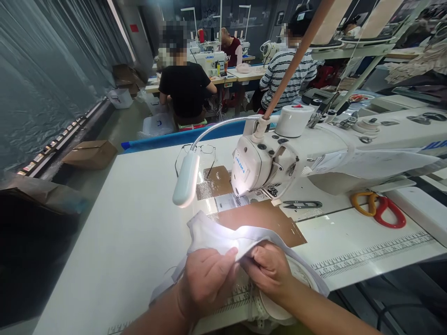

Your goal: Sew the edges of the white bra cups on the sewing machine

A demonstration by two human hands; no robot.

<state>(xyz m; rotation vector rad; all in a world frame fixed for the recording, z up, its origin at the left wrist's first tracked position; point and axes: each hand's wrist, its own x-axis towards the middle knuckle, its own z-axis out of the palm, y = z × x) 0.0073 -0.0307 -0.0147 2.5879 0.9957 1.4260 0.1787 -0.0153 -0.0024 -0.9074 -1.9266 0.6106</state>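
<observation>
Both hands hold a white fabric piece (223,237) with a white band along its edge, just in front of a white sewing machine (265,163). My left hand (206,279) is closed, pinching the cloth from the left. My right hand (268,270) is closed on the same cloth from the right, knuckles almost touching the left hand. The fabric arches up between them and trails down over the table's front edge. The machine's needle area (240,197) lies a little beyond the cloth, lit by a gooseneck lamp (186,179).
Thread snips (302,204) and orange-and-red scissors (379,209) lie on the white table (132,232) right of the machine. Eyeglasses (199,151) rest behind the lamp. A brown sheet (265,221) lies under the needle. Other people sit at machines farther back. Cardboard boxes (91,153) stand left.
</observation>
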